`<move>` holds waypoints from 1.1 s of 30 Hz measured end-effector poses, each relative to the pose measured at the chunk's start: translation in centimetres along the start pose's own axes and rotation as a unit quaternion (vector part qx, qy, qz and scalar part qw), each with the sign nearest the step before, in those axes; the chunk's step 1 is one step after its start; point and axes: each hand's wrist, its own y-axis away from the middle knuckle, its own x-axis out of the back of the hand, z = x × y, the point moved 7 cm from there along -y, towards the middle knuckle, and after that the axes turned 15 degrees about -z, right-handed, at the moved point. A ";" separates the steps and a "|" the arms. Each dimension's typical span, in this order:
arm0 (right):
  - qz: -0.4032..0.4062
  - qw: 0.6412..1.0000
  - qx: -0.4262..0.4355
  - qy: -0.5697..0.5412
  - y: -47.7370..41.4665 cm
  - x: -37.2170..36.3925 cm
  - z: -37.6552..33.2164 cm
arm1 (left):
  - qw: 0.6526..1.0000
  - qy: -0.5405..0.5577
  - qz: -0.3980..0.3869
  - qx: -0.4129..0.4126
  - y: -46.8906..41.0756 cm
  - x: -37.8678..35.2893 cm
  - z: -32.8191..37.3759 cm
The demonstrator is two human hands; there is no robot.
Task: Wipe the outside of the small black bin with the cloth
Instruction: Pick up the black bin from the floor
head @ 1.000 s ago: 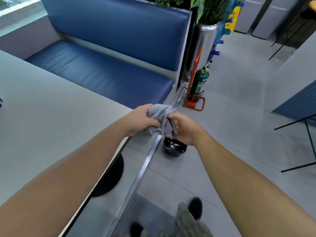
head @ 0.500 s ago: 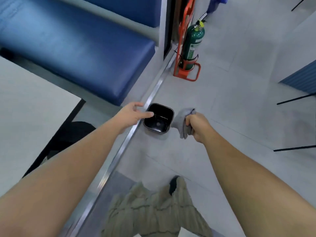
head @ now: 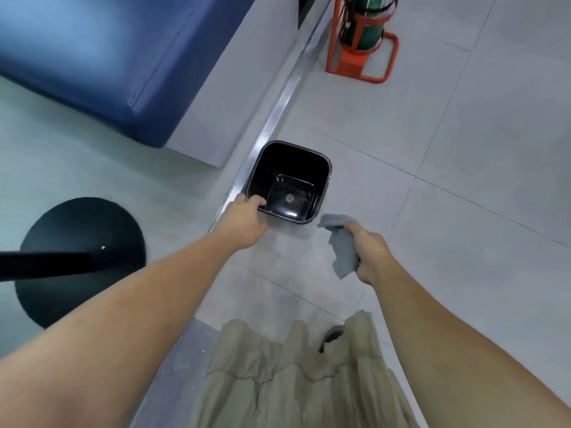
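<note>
Black against pale grey floor tile: small black bin point(head: 287, 162), upright and empty, tight beside the metal floor strip point(head: 272, 125) below the blue bench point(head: 92, 57). Hooked over its near-left rim corner, left hand point(head: 244, 220), fingers curled inside, probably to steady or tip it and bring the outer walls within reach. Clenched round the bunched grey cloth point(head: 341, 248), right hand point(head: 367, 251), just off the near-right corner, apart from the bin, seemingly poised for a first wipe. No wiping begun yet, by the look of it.
</note>
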 end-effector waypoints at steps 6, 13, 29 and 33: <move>0.002 1.000 0.031 -0.004 -8.3 2.1 3.6 | 0.969 -0.244 -0.016 -0.026 -8.9 -3.8 -0.4; 0.004 0.997 0.081 -0.012 -11.4 3.6 5.5 | 0.899 -0.430 0.024 -0.078 -12.3 -5.2 -1.0; -0.018 0.993 0.115 -0.015 -10.0 1.4 1.9 | 0.879 -0.471 -0.020 -0.070 -11.8 -5.4 -0.4; 0.009 0.994 0.111 0.022 -10.9 1.6 2.5 | 0.885 -0.455 -0.061 -0.074 -12.7 -6.5 -0.9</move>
